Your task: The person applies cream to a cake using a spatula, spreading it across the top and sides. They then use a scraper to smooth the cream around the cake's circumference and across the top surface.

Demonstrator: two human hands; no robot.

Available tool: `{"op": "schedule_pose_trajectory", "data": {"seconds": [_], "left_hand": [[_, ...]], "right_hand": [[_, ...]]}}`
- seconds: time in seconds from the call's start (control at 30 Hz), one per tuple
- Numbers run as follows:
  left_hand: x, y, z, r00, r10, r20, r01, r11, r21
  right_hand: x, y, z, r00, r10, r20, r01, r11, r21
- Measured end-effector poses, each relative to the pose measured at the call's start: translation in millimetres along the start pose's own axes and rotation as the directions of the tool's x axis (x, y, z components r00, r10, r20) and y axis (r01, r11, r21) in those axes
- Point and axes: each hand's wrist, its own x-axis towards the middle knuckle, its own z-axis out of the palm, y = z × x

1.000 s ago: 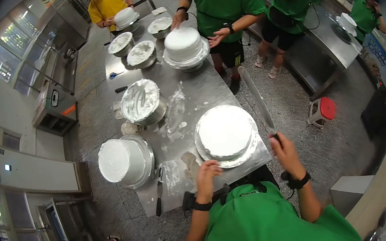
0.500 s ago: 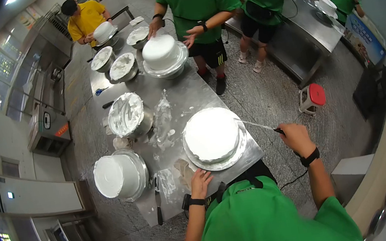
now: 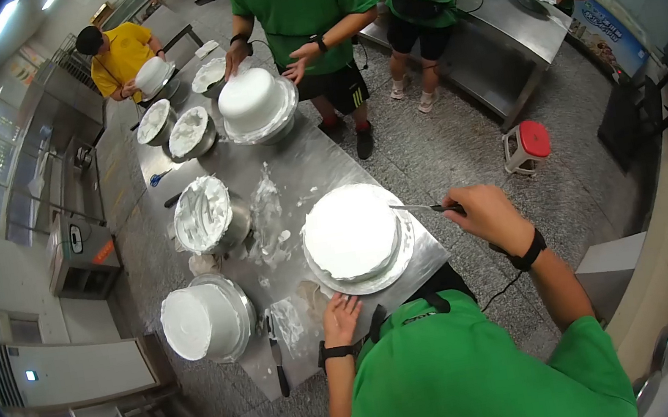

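Observation:
A round cake covered in white cream (image 3: 351, 232) stands on a cake turntable (image 3: 407, 265) close to the table's near corner. My right hand (image 3: 485, 217) is closed around the dark handle of an icing spatula (image 3: 428, 207), whose blade reaches over the cake's right edge. With fingers stretched out, my left hand (image 3: 340, 320) has its fingertips right at the turntable's near rim. A cream-smeared cloth (image 3: 310, 297) lies just beyond that hand. To the left, a second icing spatula (image 3: 277, 357) rests on the metal table.
Another white-coated cake (image 3: 196, 322) stands at the table's left edge, with a bowl of cream (image 3: 205, 214) beyond it. Across the table a co-worker in green (image 3: 306, 8) handles a cake (image 3: 250, 96). A red-topped stool (image 3: 527, 143) stands on the floor to the right.
My right hand has moved left and up, bringing the spatula farther over the cake's edge with its blade more level. My left hand stays by the turntable rim. The whole view has shifted slightly.

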Motion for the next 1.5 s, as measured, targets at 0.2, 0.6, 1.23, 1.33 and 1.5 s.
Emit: {"op": "schedule_pose_trajectory", "data": {"seconds": [0.2, 0.6, 1.23, 1.33, 1.5], "left_hand": [[7, 18, -7, 1.000, 0.018, 0.005, -0.018, 0.999, 0.041], [17, 38, -5, 0.994, 0.105, -0.014, -0.104, 0.992, 0.076], [5, 2, 6, 0.994, 0.109, -0.018, -0.107, 0.990, 0.095], [6, 1, 10, 0.996, 0.090, 0.016, -0.092, 0.990, 0.106], [4, -4, 6, 0.999, 0.049, -0.013, -0.048, 0.995, 0.086]], "right_hand": [[8, -15, -3, 0.990, 0.092, -0.110, -0.054, 0.951, 0.305], [46, -15, 57, 0.908, -0.088, -0.410, 0.278, 0.858, 0.432], [81, -21, 93, 0.985, -0.133, -0.107, 0.162, 0.530, 0.832], [82, -30, 84, 0.980, -0.173, -0.097, 0.184, 0.612, 0.769], [78, -39, 87, 0.973, -0.208, -0.100, 0.209, 0.608, 0.766]]}}
